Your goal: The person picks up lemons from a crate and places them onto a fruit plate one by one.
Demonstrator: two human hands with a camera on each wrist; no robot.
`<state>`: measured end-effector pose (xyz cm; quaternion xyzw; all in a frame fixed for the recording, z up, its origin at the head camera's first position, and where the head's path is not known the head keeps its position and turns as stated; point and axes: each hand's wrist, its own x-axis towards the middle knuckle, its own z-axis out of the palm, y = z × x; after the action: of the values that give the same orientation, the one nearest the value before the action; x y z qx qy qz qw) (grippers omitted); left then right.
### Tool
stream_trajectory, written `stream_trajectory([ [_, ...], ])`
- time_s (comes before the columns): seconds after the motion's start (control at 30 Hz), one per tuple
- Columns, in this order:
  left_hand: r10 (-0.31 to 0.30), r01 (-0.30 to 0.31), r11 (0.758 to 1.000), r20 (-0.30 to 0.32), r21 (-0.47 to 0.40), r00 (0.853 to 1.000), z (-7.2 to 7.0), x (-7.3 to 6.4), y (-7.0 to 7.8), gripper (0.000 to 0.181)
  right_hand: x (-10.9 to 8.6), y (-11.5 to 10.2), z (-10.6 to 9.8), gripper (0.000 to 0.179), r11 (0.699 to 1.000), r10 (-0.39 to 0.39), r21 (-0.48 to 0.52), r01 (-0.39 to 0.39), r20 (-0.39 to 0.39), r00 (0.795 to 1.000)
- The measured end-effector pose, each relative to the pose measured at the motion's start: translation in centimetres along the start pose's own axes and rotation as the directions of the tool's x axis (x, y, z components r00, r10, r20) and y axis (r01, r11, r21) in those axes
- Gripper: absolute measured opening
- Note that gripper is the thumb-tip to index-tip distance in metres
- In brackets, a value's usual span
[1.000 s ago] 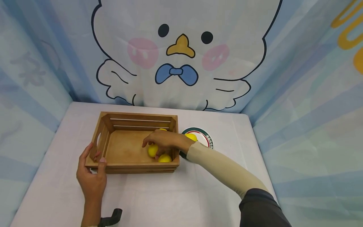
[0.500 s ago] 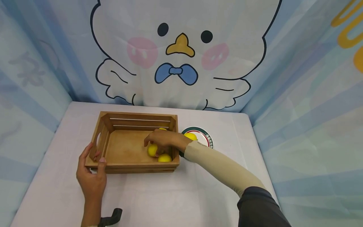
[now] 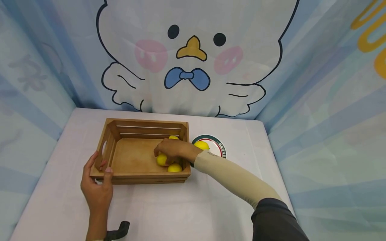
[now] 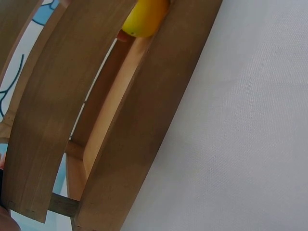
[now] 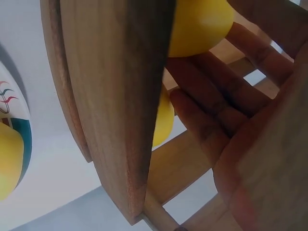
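A slatted wooden crate [image 3: 135, 175] stands on the table, several yellow lemons in its right part. My left hand [image 3: 98, 189] grips its left end, thumb over the front corner and fingertips showing inside. Reaching over the right end wall, my right hand [image 3: 173, 149] bends its fingers round a lemon [image 3: 161, 160]. Another lemon [image 3: 175, 167] lies by the front right corner, and one more [image 3: 173, 137] shows behind the hand. In the right wrist view, a lemon [image 5: 204, 26] covers some fingertips. The left wrist view has one lemon [image 4: 147, 17] between the slats.
Right of the crate is a round plate [image 3: 223, 150] with a dark green rim and a lemon [image 3: 201, 145] on it, partly behind my right forearm. White cloth covers the table [image 3: 169, 211]. Printed curtains [image 3: 193, 100] close off the back and both sides.
My right hand has shifted slightly, and its fingers have drawn in round the lemon. More of the lemon behind it shows. The left hand and the crate stay nearly still.
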<state>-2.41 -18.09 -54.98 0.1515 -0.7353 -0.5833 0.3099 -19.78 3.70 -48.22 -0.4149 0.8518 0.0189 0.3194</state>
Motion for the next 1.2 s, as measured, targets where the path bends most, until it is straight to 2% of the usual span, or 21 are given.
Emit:
stream_trajectory([
  [0.27,-0.017,0.017,1.000,-0.006,0.015,1.000,0.06,-0.01,-0.31,0.064,0.10,-0.04,0.36,0.050,0.999,0.005,-0.032,-0.005,0.002,1.000],
  [0.4,-0.007,0.007,1.000,-0.010,0.023,1.000,0.02,0.04,-0.28,0.062,0.27,-0.01,0.56,0.050,0.999,0.003,-0.053,-0.003,0.007,1.000],
  [0.57,0.003,-0.003,1.000,-0.010,0.014,1.000,-0.05,0.09,-0.13,0.061,0.37,-0.04,0.57,0.050,0.999,-0.001,-0.044,0.001,0.003,1.000],
  [0.83,-0.023,0.023,0.999,-0.006,0.034,1.000,0.03,-0.06,-0.03,0.062,0.07,-0.12,0.51,0.048,0.999,-0.003,-0.043,0.002,-0.003,1.000],
  [1.2,-0.006,0.006,1.000,-0.005,0.017,1.000,-0.06,-0.07,0.34,0.062,-0.43,-0.42,0.70,0.049,0.992,-0.003,-0.130,0.001,-0.014,1.000],
])
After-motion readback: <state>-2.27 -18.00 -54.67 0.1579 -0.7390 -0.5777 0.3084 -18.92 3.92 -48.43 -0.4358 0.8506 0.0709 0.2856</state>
